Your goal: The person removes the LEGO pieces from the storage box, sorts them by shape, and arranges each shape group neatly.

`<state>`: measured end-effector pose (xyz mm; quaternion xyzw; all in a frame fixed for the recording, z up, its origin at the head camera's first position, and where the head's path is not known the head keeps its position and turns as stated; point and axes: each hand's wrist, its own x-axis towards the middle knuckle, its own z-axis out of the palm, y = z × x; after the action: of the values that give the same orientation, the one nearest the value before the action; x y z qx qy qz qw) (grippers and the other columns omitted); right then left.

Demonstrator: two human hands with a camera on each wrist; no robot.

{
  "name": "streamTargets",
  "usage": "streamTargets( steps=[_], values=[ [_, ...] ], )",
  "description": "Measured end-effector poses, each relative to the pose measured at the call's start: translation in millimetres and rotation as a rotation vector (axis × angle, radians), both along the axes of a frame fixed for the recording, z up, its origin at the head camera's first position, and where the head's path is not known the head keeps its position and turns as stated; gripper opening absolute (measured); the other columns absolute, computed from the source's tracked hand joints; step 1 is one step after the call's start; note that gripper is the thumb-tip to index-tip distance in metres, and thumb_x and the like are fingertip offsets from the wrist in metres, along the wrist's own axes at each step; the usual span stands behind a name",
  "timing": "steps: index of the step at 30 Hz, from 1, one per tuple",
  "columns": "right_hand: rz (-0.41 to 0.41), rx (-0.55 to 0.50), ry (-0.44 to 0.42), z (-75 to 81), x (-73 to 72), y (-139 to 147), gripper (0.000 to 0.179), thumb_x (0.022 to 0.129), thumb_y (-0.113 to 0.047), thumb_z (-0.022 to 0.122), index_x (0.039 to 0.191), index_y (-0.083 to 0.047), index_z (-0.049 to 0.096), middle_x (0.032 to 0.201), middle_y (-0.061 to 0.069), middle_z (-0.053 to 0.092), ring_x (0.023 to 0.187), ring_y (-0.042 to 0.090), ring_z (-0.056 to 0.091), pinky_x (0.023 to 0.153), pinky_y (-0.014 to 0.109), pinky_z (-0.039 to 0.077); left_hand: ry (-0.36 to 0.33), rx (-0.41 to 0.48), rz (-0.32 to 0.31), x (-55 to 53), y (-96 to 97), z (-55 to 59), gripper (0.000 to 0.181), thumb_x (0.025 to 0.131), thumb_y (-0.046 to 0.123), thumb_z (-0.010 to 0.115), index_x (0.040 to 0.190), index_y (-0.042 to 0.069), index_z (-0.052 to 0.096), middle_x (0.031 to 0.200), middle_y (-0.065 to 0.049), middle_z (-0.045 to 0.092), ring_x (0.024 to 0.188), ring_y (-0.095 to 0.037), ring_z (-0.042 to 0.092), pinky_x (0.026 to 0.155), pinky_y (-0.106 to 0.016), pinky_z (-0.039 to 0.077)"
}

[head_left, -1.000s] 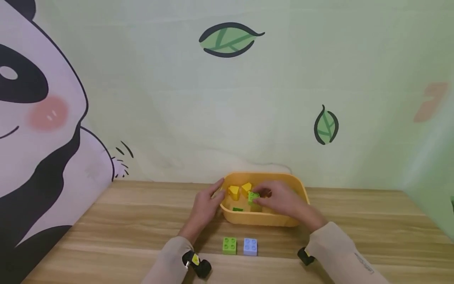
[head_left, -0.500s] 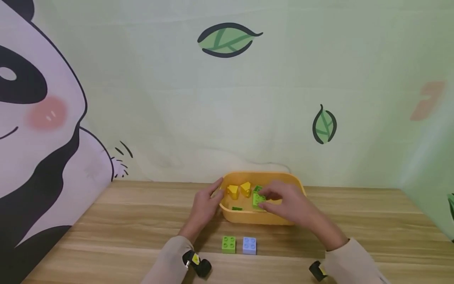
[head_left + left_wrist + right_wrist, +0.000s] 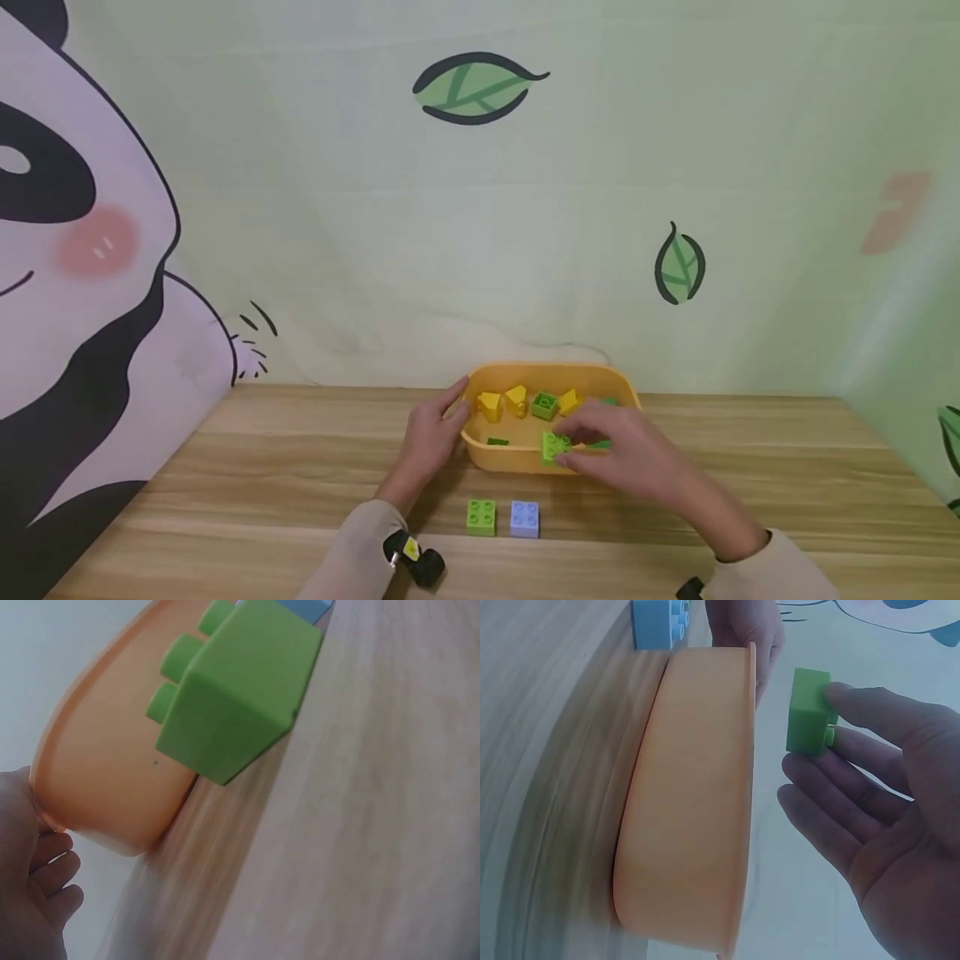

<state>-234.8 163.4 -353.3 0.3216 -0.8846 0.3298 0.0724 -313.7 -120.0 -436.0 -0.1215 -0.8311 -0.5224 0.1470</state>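
My right hand [image 3: 626, 442] pinches a green toy brick [image 3: 555, 447] between thumb and fingers. In the right wrist view this brick [image 3: 808, 712] is held up clear of the bin's rim. My left hand [image 3: 429, 433] grips the left end of the orange-yellow plastic bin [image 3: 517, 460], its thumb at the rim. From the left wrist, the hand's [image 3: 30, 877] fingers show curled below that rim. Inside the bin lie several yellow pieces [image 3: 490, 407] and a green brick [image 3: 544, 406]; my right hand hides part of the bin's right side.
On the wooden table [image 3: 300, 467], a green brick [image 3: 481, 517] and a light blue brick [image 3: 525, 518] stand side by side in front of the bin, studs up. Behind the table hangs a pale green backdrop [image 3: 360, 208] with a printed panda and leaves.
My right hand has lifted the green brick from inside the bin and brought it toward the front rim, uncovering other pieces. The left hand stays at the bin's left end.
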Motion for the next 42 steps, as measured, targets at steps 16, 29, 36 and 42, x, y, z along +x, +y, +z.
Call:
streamTargets(
  steps=[16,29,36,42],
  values=[
    [0.055,0.114,-0.194,3.8,5.0,0,0.022,0.092,-0.023,0.085,0.111,-0.014,0.078,0.106,-0.008,0.074,0.095,0.011,0.069,0.085,0.034,0.062,0.007,-0.013,0.01,0.3,-0.5,-0.9,0.047,0.104,0.015,0.061,0.15,0.003,0.06,0.149,-0.015,0.059,0.136,-0.031,0.057,0.115,-0.053,0.044],
    [0.142,0.146,-0.262,-6.4,1.9,0,0.02,0.088,-0.015,0.088,0.106,-0.014,0.079,0.1,-0.01,0.073,0.083,0.006,0.064,0.076,0.022,0.058,-0.027,0.006,-0.003,1.5,-1.1,-1.0,0.048,0.107,0.016,0.059,0.153,0.004,0.057,0.153,-0.013,0.056,0.144,-0.033,0.05,0.118,-0.053,0.039],
    [0.144,0.16,-0.29,-11.6,2.9,-1,0.02,0.087,-0.014,0.088,0.105,-0.015,0.079,0.096,-0.011,0.071,0.08,0.007,0.062,0.073,0.024,0.058,-0.009,0.007,-0.006,0.1,0.3,-1.6,0.047,0.106,0.015,0.059,0.151,0.003,0.057,0.152,-0.013,0.057,0.143,-0.033,0.051,0.117,-0.053,0.04],
    [0.133,0.194,-0.303,-14.4,3.2,-2,0.019,0.087,-0.015,0.089,0.103,-0.016,0.078,0.093,-0.012,0.07,0.08,0.006,0.061,0.072,0.025,0.057,-0.033,0.007,-0.002,-0.4,0.6,-1.4,0.048,0.107,0.017,0.058,0.153,0.004,0.056,0.154,-0.012,0.055,0.145,-0.032,0.049,0.118,-0.053,0.039]
  ],
)
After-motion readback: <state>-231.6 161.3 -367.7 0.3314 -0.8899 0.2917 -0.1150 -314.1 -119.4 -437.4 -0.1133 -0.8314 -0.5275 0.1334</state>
